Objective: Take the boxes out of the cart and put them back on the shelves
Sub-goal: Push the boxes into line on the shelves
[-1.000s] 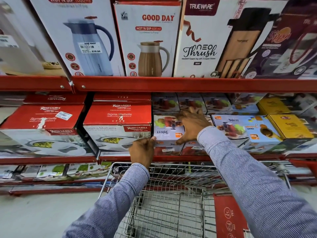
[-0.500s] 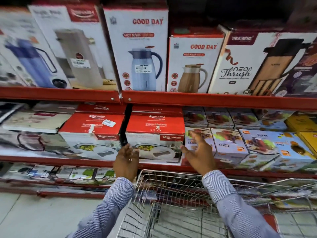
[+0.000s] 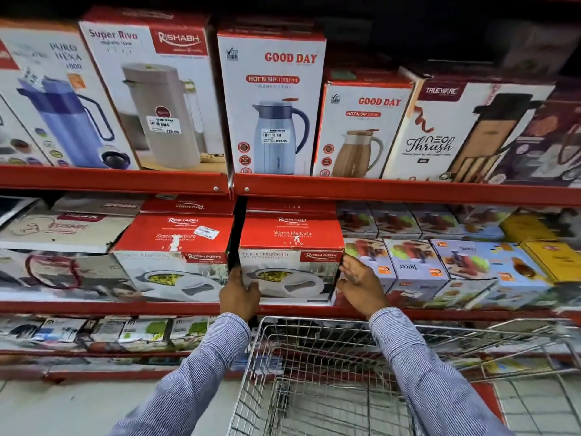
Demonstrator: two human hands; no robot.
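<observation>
From the head camera I see my left hand (image 3: 240, 294) gripping the left edge of the Sigma Marbella box (image 3: 290, 243), which sits on the middle shelf (image 3: 125, 306). My right hand (image 3: 361, 286), fingers straight, presses its right side, above the wire cart (image 3: 314, 341).

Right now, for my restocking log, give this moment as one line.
phase: seating Sigma Marbella box on shelf | left hand: grips its left front edge | right hand: flat against its right side
</observation>
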